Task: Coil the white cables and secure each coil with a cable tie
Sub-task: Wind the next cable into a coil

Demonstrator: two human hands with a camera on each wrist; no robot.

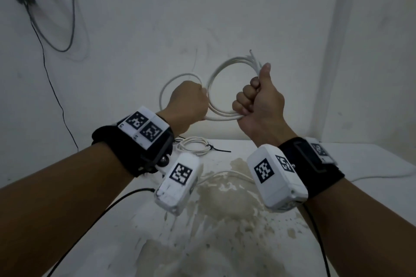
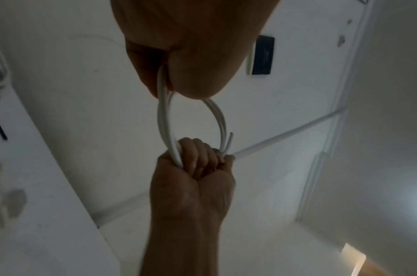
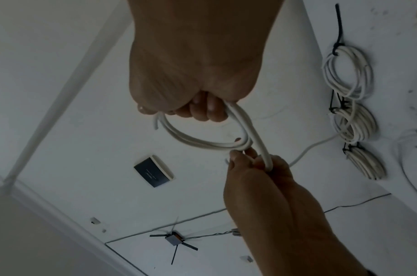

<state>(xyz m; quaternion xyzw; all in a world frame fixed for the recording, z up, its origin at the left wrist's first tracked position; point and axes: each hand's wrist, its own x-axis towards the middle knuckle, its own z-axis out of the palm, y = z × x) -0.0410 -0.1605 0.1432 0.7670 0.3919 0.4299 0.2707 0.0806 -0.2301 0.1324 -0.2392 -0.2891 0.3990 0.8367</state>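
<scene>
Fingers of my left hand (image 1: 188, 102) are curled tight round the white cable (image 1: 221, 117), gripping the left edge of the raised coil, with a spare loop arcing out further left. Across the ring, my right hand (image 1: 258, 105) grips its right side in a fist, thumb up along the strands, the cut end poking just above it. Below both hands, a finished coil (image 1: 194, 145) cinched by a black cable tie (image 1: 219, 149) lies on the stained white table (image 1: 225, 231).
</scene>
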